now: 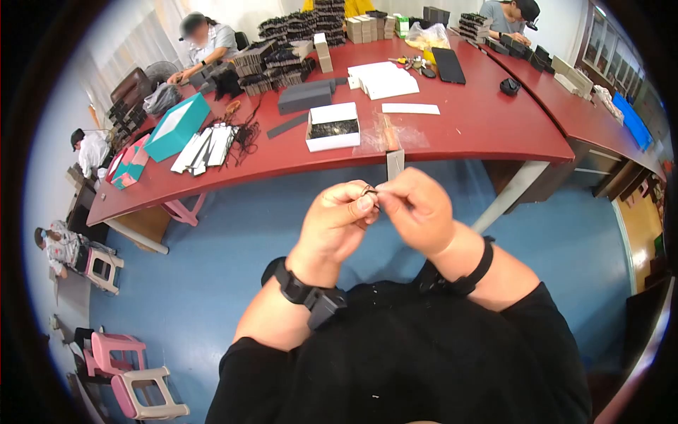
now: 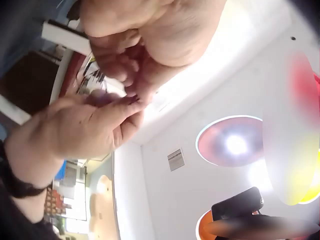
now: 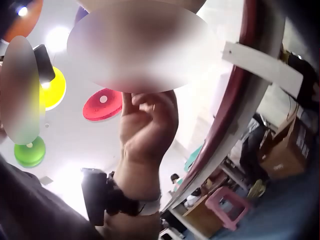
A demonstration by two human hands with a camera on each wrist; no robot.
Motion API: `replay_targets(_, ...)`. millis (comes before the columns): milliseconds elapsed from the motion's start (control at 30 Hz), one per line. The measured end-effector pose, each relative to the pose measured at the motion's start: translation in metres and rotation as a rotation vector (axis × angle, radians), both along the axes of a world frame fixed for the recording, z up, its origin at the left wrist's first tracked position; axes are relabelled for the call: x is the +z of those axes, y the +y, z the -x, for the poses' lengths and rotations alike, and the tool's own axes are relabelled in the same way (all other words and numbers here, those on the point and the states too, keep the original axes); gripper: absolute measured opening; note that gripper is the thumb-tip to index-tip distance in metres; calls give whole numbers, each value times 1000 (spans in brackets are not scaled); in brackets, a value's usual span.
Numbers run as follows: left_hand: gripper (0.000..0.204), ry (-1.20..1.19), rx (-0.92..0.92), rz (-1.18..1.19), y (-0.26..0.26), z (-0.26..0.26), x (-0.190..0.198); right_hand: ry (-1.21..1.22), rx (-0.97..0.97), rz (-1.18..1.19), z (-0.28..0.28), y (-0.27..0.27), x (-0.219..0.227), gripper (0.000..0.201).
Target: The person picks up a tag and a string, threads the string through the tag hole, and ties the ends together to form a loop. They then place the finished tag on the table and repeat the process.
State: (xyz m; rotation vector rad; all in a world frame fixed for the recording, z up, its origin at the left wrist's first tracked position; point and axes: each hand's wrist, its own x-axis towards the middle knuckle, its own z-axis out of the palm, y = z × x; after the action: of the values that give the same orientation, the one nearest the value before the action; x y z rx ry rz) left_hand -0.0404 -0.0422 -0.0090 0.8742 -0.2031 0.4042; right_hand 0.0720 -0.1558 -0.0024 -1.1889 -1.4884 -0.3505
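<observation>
Both hands meet in front of the chest, just short of the table's front edge in the head view. My left hand [image 1: 332, 219] pinches a thin dark cord-like piece [image 1: 370, 191] between thumb and fingers. The fingertips of my right hand [image 1: 424, 208] pinch the same piece from the other side. Fingers cover most of it, so its full shape is hidden. In the left wrist view the fingertips of both hands come together. A blurred patch hides the fingertips in the right wrist view. Beyond the hands stands an open white box [image 1: 332, 146] with small dark things inside.
The red table [image 1: 480, 131] bears white strips with black cords [image 1: 205, 150], a teal box [image 1: 178, 126], a grey box [image 1: 306, 97], white sheets [image 1: 383, 80] and a black tablet-like slab [image 1: 448, 66]. A narrow grey-white piece [image 1: 395, 164] juts over the front edge. Other people sit around.
</observation>
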Motion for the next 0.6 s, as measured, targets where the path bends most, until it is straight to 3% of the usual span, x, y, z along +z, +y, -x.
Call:
replay_targets(67, 2, -29, 110, 155, -4, -8, -8, 285, 84, -49, 14, 7, -10, 16)
replay_targets(133, 2, -35, 170, 184, -8, -17, -7, 347, 129, -37, 16, 11, -14, 17)
replay_targets(200, 6, -196, 539, -140, -10, -23, -5, 611, 293, 21, 19, 16, -15, 17)
replay_targets(233, 6, -198, 534, -152, -8, -23, -5, 611, 293, 8, 18, 16, -12, 17)
replay_targets(300, 12, -331, 840, -602, -2, -21, -6, 1296, 822, 144, 14, 15, -8, 13)
replay_targets(433, 16, -393, 821, -822, 3, -15, -1, 1381, 989, 208, 7, 13, -6, 10)
replay_targets(533, 16, -286, 761, -769, -3, -4, 6, 1262, 822, 182, 9, 7, -1, 8)
replay_targets(600, 15, -216, 675, -712, -9, 5, 11, 742, 486, 71, 9, 2, 1, 4)
